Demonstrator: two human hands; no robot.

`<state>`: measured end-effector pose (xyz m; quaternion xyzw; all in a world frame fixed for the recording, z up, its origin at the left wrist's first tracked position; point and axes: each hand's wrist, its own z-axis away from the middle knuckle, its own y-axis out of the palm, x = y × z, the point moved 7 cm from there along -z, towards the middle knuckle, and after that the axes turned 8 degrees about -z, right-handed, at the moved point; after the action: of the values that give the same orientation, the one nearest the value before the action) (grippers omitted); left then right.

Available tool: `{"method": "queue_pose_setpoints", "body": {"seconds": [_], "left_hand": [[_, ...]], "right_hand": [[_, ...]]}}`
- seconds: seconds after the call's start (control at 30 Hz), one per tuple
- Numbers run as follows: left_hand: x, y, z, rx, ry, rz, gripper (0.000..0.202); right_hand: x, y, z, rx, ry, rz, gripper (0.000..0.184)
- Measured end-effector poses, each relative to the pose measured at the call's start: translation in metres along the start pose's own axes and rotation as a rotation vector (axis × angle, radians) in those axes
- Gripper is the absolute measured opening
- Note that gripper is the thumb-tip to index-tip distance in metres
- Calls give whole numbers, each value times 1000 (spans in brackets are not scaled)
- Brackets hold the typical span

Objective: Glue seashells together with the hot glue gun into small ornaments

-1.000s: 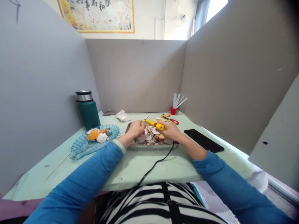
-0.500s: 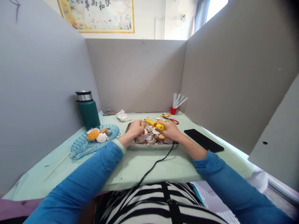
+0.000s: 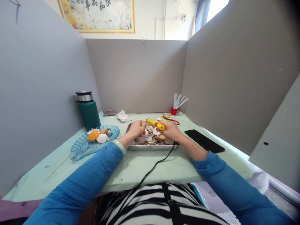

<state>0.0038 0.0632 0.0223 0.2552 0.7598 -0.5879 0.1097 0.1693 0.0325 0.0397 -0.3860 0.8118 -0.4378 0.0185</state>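
Observation:
A metal tray (image 3: 152,147) full of several seashells (image 3: 150,138) sits in the middle of the pale green table. My right hand (image 3: 172,130) is wrapped round a yellow glue gun (image 3: 155,124), its nozzle pointing left. Its black cord (image 3: 156,164) trails off the table's front edge. My left hand (image 3: 136,128) hovers over the tray's left part, fingers pinched on a small pale shell right at the gun's tip.
A blue glass dish (image 3: 93,144) with a few shells lies left of the tray, a green flask (image 3: 88,110) behind it. A black phone (image 3: 204,141) lies at right. A red cup of white sticks (image 3: 174,110), red scissors (image 3: 172,120), crumpled paper (image 3: 123,116). Grey partitions surround the table.

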Motion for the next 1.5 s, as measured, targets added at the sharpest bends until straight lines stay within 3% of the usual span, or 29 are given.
{"method": "queue_pose_setpoints", "body": {"seconds": [1.5], "left_hand": [[-4,-3,2,-7,8,14,19]], "right_hand": [[0,0,1,2,-7,-8,18]]}}
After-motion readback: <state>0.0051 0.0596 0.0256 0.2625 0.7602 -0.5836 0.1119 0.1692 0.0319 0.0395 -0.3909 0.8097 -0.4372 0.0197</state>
